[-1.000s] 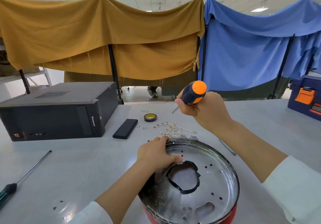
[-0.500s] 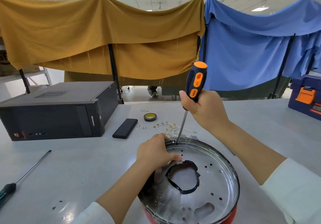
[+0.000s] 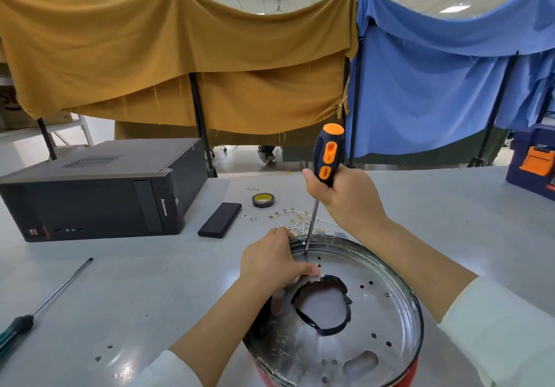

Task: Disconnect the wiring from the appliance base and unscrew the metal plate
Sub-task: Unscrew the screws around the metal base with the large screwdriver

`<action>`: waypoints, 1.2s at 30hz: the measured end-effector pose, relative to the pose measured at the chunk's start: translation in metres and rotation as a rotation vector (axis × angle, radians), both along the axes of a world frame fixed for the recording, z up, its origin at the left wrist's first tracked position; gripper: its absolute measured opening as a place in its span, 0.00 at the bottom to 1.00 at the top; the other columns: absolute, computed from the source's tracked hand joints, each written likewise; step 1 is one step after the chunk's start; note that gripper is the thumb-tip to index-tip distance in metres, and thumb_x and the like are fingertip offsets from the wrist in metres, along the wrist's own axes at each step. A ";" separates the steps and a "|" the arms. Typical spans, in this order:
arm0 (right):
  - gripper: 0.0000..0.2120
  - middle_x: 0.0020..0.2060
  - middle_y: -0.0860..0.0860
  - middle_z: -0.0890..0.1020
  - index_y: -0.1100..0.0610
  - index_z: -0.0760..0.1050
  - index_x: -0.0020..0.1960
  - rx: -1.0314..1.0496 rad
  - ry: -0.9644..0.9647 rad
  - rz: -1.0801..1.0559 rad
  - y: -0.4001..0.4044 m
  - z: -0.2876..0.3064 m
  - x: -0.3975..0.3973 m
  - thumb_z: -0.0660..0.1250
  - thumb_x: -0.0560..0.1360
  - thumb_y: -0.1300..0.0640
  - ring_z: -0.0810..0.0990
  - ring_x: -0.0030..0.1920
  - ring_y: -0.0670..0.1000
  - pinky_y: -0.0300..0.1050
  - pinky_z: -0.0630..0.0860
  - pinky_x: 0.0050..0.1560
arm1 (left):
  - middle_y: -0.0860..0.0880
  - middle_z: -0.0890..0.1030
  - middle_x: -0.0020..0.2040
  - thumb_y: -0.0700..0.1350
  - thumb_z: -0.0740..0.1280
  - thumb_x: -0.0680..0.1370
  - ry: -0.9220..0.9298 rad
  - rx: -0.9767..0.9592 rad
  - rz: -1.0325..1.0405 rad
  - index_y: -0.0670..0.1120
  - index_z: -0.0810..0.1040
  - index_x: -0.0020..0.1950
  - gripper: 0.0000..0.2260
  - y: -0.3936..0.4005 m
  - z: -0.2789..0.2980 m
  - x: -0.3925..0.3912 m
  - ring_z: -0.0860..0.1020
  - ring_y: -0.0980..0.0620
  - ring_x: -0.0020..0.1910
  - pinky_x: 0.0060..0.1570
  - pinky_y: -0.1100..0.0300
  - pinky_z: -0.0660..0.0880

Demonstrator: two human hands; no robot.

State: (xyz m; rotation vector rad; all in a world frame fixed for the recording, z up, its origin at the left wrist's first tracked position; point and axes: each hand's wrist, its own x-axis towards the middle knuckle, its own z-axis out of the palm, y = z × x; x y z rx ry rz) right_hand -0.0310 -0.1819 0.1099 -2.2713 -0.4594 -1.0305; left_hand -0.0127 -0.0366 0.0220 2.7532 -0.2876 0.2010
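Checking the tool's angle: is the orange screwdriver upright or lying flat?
Upright: the screwdriver stands handle-up in the right hand, tip down on the metal plate.

Your screwdriver [image 3: 327, 158] shows orange and black, the metal plate [image 3: 375, 320] silver above a red appliance base [image 3: 402, 379], curtains mustard [image 3: 180, 56] and blue [image 3: 435, 86].
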 end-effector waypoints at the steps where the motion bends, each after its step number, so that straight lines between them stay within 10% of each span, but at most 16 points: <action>1: 0.19 0.21 0.45 0.67 0.47 0.61 0.29 0.006 0.003 -0.002 -0.001 -0.001 0.001 0.57 0.73 0.39 0.70 0.25 0.46 0.39 0.60 0.27 | 0.56 0.74 0.59 0.73 0.68 0.58 0.001 0.000 0.000 0.53 0.68 0.61 0.38 0.000 0.000 0.000 0.76 0.52 0.54 0.41 0.59 0.65; 36: 0.20 0.22 0.45 0.69 0.46 0.61 0.29 0.128 -0.078 -0.070 0.000 -0.011 0.006 0.52 0.72 0.35 0.71 0.26 0.48 0.40 0.64 0.26 | 0.55 0.74 0.60 0.74 0.68 0.57 0.005 0.002 0.013 0.53 0.69 0.62 0.40 0.001 -0.002 0.003 0.76 0.51 0.56 0.44 0.58 0.67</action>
